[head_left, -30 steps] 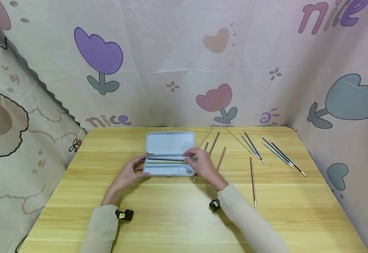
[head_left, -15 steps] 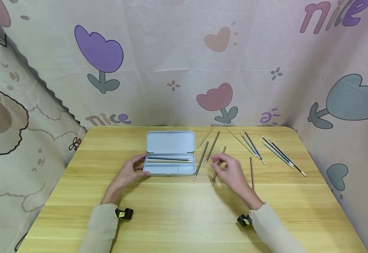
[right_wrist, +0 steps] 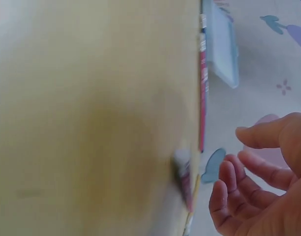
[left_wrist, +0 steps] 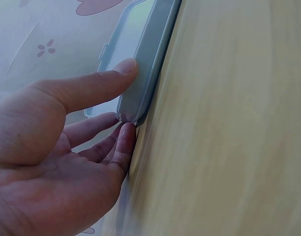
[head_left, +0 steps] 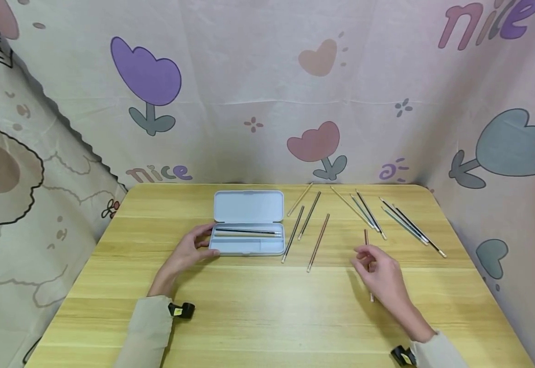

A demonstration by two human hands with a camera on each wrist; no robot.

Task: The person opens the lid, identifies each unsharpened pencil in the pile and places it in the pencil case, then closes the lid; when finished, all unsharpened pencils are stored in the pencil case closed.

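Observation:
A pale blue pencil case point(head_left: 249, 207) lies with its lid up, left of the table's middle. My left hand point(head_left: 188, 254) holds it by the left end, thumb on the front edge and fingers around the back corner; the left wrist view shows the thumb point(left_wrist: 99, 86) against its side. Inside the long compartment lie a dark pencil point(head_left: 244, 231) and a yellowish one point(head_left: 237, 235). Over at the right, my right hand point(head_left: 382, 276) hovers above a reddish-brown pencil point(head_left: 366, 237), partly hiding it. Between thumb and fingers nothing is held in the right wrist view.
Right of the case lie two dark pencils point(head_left: 292, 235) and another reddish-brown pencil point(head_left: 319, 243). A yellow pencil point(head_left: 300, 199) is near the back edge. Further right are several more, including a black pencil point(head_left: 419, 230). A printed cloth point(head_left: 221, 102) hangs behind the wooden table point(head_left: 249, 317).
My right hand has left the pencil case and moved right, past the nearer pencils, to above the reddish-brown pencil. The left hand has stayed on the case.

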